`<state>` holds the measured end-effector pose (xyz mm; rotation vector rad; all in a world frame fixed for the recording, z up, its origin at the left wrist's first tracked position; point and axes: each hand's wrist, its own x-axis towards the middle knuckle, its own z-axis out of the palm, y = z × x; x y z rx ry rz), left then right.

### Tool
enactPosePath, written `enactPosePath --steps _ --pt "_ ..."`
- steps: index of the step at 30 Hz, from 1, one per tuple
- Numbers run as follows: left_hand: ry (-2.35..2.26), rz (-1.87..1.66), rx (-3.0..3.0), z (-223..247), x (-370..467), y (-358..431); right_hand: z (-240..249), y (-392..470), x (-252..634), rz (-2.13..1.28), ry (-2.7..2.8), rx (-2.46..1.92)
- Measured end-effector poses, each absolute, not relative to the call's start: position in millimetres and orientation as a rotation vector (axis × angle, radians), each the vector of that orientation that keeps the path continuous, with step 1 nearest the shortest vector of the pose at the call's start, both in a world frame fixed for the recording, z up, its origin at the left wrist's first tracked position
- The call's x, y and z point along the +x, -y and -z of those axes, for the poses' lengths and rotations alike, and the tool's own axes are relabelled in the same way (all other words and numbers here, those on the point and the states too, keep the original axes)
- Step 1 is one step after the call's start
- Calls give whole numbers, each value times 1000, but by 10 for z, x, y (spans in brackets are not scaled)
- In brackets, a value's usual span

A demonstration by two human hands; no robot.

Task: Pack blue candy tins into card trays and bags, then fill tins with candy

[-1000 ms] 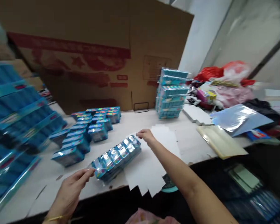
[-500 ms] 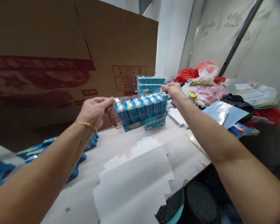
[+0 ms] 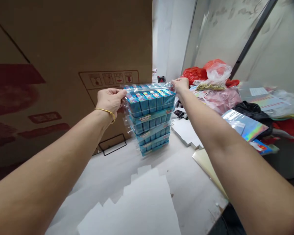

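Note:
A clear-wrapped pack of small blue boxes (image 3: 148,103) rests on top of a stack of like packs (image 3: 153,132) by the big carton. My left hand (image 3: 110,99) pinches the left corner of its clear plastic bag. With thumb and fingers closed, my right hand (image 3: 180,85) grips the bag's other top corner. The plastic is stretched between both hands over the box tops. "Caramelo Macizo" seems to be printed on the blue front strip below.
A large cardboard carton (image 3: 71,42) rises at the left. White card sheets (image 3: 137,205) lie in front on the white table (image 3: 107,176), with more white card (image 3: 186,132) right of the stack. Red plastic bags (image 3: 196,74) and other packaging are piled at the right.
Both hands have carried the bagged pack from in front of the stack onto its top. My view has swung, so the blue packs at lower left are out of sight.

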<state>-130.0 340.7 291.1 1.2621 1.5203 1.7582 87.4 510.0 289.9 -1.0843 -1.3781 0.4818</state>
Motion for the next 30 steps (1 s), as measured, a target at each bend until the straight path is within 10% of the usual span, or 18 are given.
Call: enactPosePath --steps 7,17,30 --pt "-1667 -1720 1352 -2579 -1418 -3161 -2107 -4385 1762 -197 1711 -1235" --pt "-1790 -1165 1368 -919 -1423 -1596 -102 -511 1210 -849 2794 -687" --pt "-2071 -1075 1738 -90 -1375 1533 49 150 805 -174 2911 -759"
